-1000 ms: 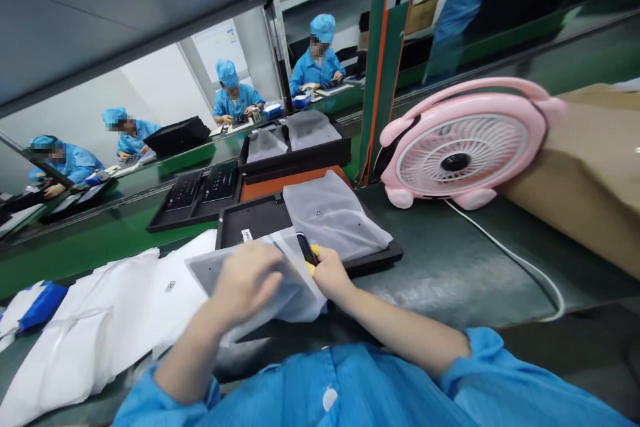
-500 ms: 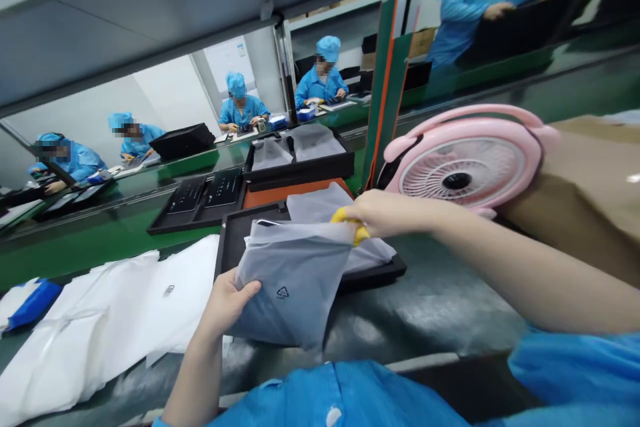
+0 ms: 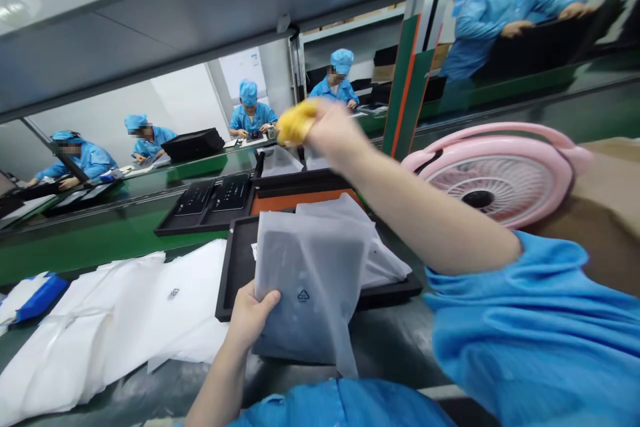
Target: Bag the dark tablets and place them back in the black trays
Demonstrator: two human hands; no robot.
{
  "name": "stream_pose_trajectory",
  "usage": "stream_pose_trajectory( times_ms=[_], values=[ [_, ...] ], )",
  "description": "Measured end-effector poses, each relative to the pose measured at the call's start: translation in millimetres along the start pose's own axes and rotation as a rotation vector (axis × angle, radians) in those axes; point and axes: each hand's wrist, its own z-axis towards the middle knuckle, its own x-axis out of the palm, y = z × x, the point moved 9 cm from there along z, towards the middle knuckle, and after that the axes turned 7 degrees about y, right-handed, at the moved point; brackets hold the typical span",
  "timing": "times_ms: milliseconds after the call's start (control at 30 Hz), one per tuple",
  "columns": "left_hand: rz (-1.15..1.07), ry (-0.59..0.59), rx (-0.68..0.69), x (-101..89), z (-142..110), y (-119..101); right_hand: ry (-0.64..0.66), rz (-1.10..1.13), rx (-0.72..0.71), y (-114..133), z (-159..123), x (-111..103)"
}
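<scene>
My left hand grips the lower left edge of a frosted plastic bag, thumb on the front. Through the bag shows a dark flat panel, and a small recycling mark is printed on its face. The bag stands tilted in front of a black tray, where another bagged item lies on the right side. My right hand is raised beyond the bag, apart from it, near the rear tray. Yellow finger covers are on its fingertips, which are smeared by motion.
A pile of white bags lies left, beside a blue-and-white packet. Two dark panels sit in another tray. A rear black tray holds bagged items. A pink fan stands right, beyond it a post. Co-workers sit opposite.
My right hand has let go of the bag's top edge and swung up and away, blurring. The bag now stands more upright in my left hand. The view has shifted slightly.
</scene>
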Motion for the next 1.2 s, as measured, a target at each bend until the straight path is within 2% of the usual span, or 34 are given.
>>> stream_pose_trajectory(
  times_ms=[33,67,100,133,167,233,267,333,367,433,467,533,600,633,700,733,800,867,900,933,1000,1067,1100,1133,1167,1200],
  values=[
    [-0.021,-0.009,-0.021,-4.7,2.5,2.9,-0.143,0.051,-0.060,7.7,1.2,-21.8],
    [-0.044,-0.019,-0.038,-10.8,6.6,4.1,-0.222,0.096,-0.130,15.1,-3.9,-36.5],
    [-0.068,-0.031,-0.051,-18.6,12.5,3.3,-0.163,0.124,-0.150,17.2,-11.7,-36.2],
    [-0.091,-0.051,-0.060,-28.3,20.3,0.8,-0.024,0.149,-0.126,13.1,-24.5,-24.6],
    [-0.111,-0.077,-0.070,-39.5,30.1,-2.6,0.205,0.170,-0.048,1.4,-44.6,-0.6],
    [-0.134,-0.134,-0.098,-63.2,54.5,-9.0,0.702,0.242,0.200,-39.7,-113.4,57.1],
    [-0.136,-0.153,-0.126,-73.3,68.2,-9.6,0.823,0.313,0.325,-63.9,-150.2,75.7],
    [-0.084,-0.163,-0.204,-87.4,94.6,-5.2,0.958,0.540,0.608,-113.5,-218.3,103.7],
    [-0.023,-0.150,-0.255,-90.7,105.5,-0.1,0.928,0.666,0.718,-136.1,-241.7,110.5],
    [0.110,-0.108,-0.361,-92.3,119.3,12.2,0.781,0.900,0.782,-169.4,-264.8,113.9],
    [0.177,-0.076,-0.394,-90.5,122.3,16.5,0.748,0.982,0.777,-179.0,-270.7,114.2],
    [0.398,-0.056,-0.359,-87.7,122.9,12.3,0.828,1.064,0.747,-183.2,-279.6,117.4],
    [0.767,-0.145,-0.159,-82.1,117.1,-13.2,0.983,1.046,0.738,-178.8,-287.7,122.0],
    [0.968,-0.190,-0.027,-71.3,111.3,-27.7,1.045,1.012,0.744,-177.0,-291.2,124.4],
    [1.247,-0.186,0.174,-34.7,99.7,-39.2,1.115,0.933,0.777,-176.9,-297.3,130.1],
    [1.312,-0.113,0.212,-12.3,97.2,-33.7,1.124,0.892,0.799,-178.5,-300.0,133.3],
    [1.331,0.120,0.182,32.9,98.2,-9.5,1.116,0.846,0.846,-182.2,-305.0,139.9],
    [1.227,0.352,0.128,71.5,98.7,11.9,1.062,0.853,0.880,-185.2,-307.1,144.1],
    [1.134,0.430,0.114,85.5,96.6,16.1,1.022,0.866,0.892,-186.4,-307.0,144.4],
    [1.023,0.460,0.120,94.1,92.7,14.3,0.975,0.881,0.902,-187.8,-306.4,143.2],
    [0.756,0.399,0.152,94.2,77.1,1.4,0.869,0.901,0.921,-191.5,-305.4,136.2],
    [0.440,0.338,0.092,82.7,49.7,1.1,0.760,0.934,0.959,-196.4,-307.4,125.2],
    [0.272,0.372,-0.022,80.9,32.5,13.6,0.702,0.964,0.984,-199.2,-309.6,119.2],
    [0.090,0.420,-0.208,82.0,12.9,34.5,0.647,1.010,1.015,-201.6,-312.9,113.8],
    [-0.082,0.417,-0.425,82.3,-7.8,58.6,0.596,1.073,1.046,-203.3,-316.6,109.4],
    [-0.233,0.362,-0.603,81.8,-25.8,79.3,0.551,1.144,1.072,-204.1,-320.2,106.0]
  ],
)
